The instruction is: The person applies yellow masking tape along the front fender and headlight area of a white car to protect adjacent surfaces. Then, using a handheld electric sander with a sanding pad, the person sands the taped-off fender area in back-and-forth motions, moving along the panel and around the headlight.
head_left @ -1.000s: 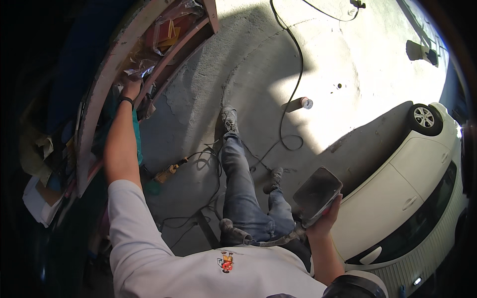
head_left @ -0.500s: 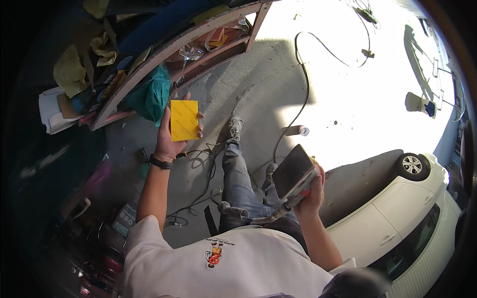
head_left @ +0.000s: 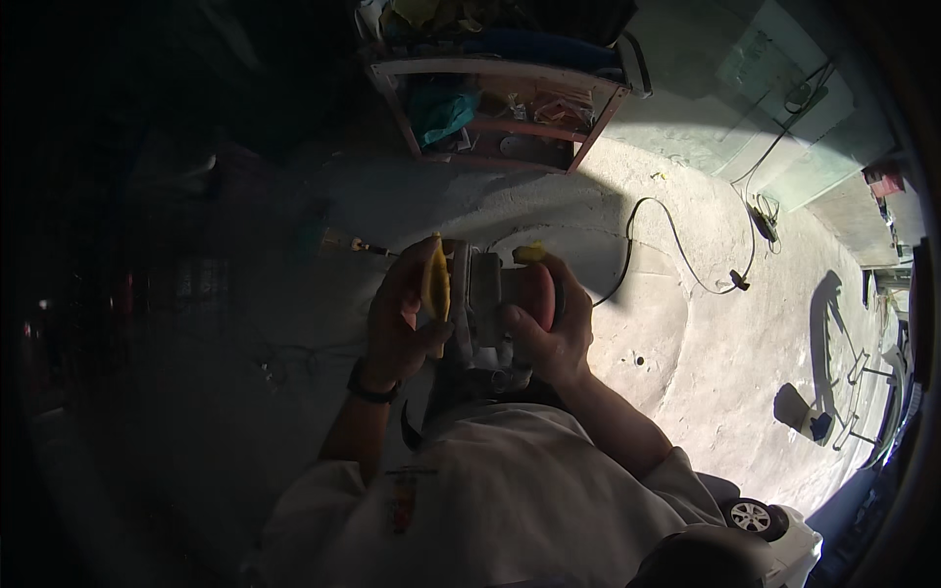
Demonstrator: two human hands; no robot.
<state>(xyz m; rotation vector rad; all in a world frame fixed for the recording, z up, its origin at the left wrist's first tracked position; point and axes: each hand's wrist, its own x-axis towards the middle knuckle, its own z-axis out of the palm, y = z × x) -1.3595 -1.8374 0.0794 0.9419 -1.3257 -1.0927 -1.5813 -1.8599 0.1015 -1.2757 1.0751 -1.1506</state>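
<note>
The left hand (head_left: 392,318) has brought the yellow pad (head_left: 438,284) in from ten o'clock to nine o'clock of the sander (head_left: 486,294); the pad now stands edge-on, bowed, pinched between thumb and fingers; the right hand (head_left: 564,338), at three o'clock, grips the sander's red top (head_left: 540,292); pad and sander plate seem to face each other, so the work appears gathered between both hands; whether they touch, I cannot tell.

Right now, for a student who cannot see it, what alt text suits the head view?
A person's left hand holds a curved yellow sheet just left of a grey tool gripped in the right hand. Beyond, a teal bag sits in a shaded shelf; sunlight covers floor at right.
</note>
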